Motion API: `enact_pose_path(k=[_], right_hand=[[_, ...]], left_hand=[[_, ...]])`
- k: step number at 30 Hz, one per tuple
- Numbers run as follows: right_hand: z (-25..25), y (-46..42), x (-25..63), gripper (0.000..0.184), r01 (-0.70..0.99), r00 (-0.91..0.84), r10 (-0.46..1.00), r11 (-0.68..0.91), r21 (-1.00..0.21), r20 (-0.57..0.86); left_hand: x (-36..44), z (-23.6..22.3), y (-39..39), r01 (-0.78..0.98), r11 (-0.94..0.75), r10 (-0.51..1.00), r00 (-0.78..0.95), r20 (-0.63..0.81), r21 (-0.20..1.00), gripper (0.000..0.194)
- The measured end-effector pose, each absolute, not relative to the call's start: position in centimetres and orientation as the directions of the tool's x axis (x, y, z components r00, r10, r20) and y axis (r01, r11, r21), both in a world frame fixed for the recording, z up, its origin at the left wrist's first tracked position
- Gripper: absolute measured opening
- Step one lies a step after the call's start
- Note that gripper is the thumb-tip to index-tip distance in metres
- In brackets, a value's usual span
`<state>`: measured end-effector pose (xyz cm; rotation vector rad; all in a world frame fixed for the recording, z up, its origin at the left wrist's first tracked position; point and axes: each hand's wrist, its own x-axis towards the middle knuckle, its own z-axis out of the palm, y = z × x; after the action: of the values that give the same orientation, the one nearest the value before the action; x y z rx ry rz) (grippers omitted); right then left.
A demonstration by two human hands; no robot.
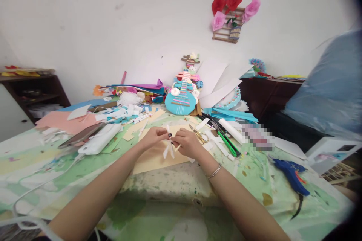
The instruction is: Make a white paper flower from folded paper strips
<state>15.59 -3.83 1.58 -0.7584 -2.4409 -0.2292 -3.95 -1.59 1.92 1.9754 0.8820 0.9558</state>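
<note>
My left hand (pixel 157 138) and my right hand (pixel 187 142) meet over a cream sheet of paper (pixel 149 160) at the table's near edge. Between their fingertips is a small white paper piece (pixel 169 151), with narrow strips hanging down and a tip sticking up. Both hands are closed in a pinch on it. A short pale strip or stick (pixel 178 147) pokes out below my right fingers; I cannot tell whether it is part of the same piece. Gold-handled scissors (pixel 201 136) lie just right of my right hand.
A blue glue gun (pixel 292 177) lies at right, a green utility knife (pixel 227 144) nearer the middle. At left are a white power bank (pixel 100 139) with a cable and a phone (pixel 80 135). Paper scraps and a blue paper lute (pixel 181 102) stand behind.
</note>
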Motion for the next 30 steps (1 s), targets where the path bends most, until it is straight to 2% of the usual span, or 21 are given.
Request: enact_pose_path(k=[3, 6, 10, 13, 16, 18, 24, 30], right_hand=[[1.5, -3.9, 15.4, 0.018, 0.545, -0.695, 0.425, 0.837, 0.039, 0.579], [1.5, -4.0, 15.3, 0.016, 0.521, -0.682, 0.399, 0.853, 0.024, 0.613], [1.9, -4.3, 15.5, 0.014, 0.479, -0.587, 0.451, 0.863, -0.162, 0.672], [2.2, -4.3, 15.6, 0.015, 0.51, -0.412, 0.57, 0.791, -0.339, 0.711], [2.2, -3.9, 15.6, 0.016, 0.517, -0.267, 0.702, 0.683, -0.516, 0.661], [2.2, -3.7, 15.6, 0.018, 0.477, -0.249, 0.765, 0.63, -0.613, 0.593], [2.6, -3.6, 15.5, 0.01, 0.349, -0.26, 0.821, 0.57, -0.744, 0.508], [2.7, -3.5, 15.7, 0.012, 0.288, -0.256, 0.835, 0.546, -0.787, 0.486]], left_hand=[[-4.1, 1.6, -1.2, 0.114, -0.364, 0.843, 0.462, 0.275, 0.924, 0.028], [-4.1, 1.4, -1.1, 0.03, -0.255, 0.87, 0.443, 0.216, 0.966, 0.027], [-3.9, 1.9, -1.6, 0.013, -0.251, 0.879, 0.422, 0.222, 0.968, 0.025], [-3.6, 2.2, -2.1, 0.044, -0.271, 0.863, 0.453, 0.223, 0.961, 0.024], [-3.2, 2.2, -2.3, 0.055, -0.25, 0.845, 0.501, 0.19, 0.967, 0.029], [-3.0, 2.1, -2.4, 0.059, -0.259, 0.842, 0.503, 0.196, 0.964, 0.03], [-2.7, 1.9, -2.7, 0.076, -0.303, 0.859, 0.453, 0.237, 0.95, 0.026], [-2.6, 2.3, -3.0, 0.14, -0.382, 0.859, 0.417, 0.296, 0.913, 0.026]])
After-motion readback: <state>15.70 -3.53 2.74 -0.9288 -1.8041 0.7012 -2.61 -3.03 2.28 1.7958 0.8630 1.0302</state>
